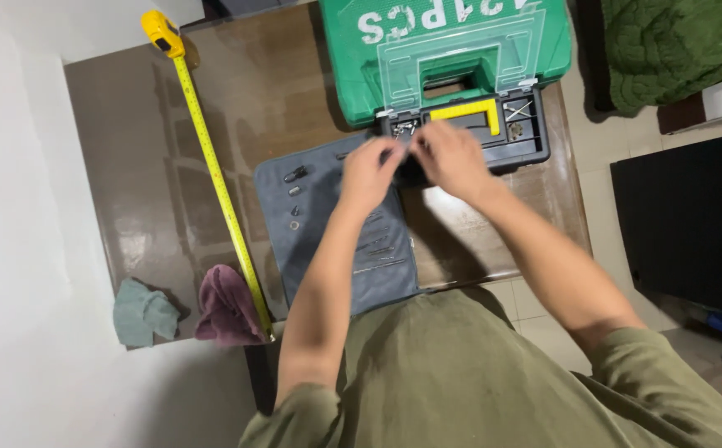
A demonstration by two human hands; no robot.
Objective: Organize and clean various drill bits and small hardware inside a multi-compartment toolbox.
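My left hand (371, 170) and my right hand (452, 158) meet over the near edge of an open green toolbox (352, 58), fingertips close together at something small that I cannot make out. The black tray (535, 141) of the box holds a yellow tool (469, 112) and small metal parts. Below my left hand lies a grey mat (311, 249) with several small bits and screws (294, 195) on it and slim tools laid in rows.
A yellow tape measure (211, 166) is stretched along the brown table (128, 166). A green cloth (141, 311) and a maroon cloth (228, 307) lie at the near left edge. White wall stands left, a dark panel (692, 216) right.
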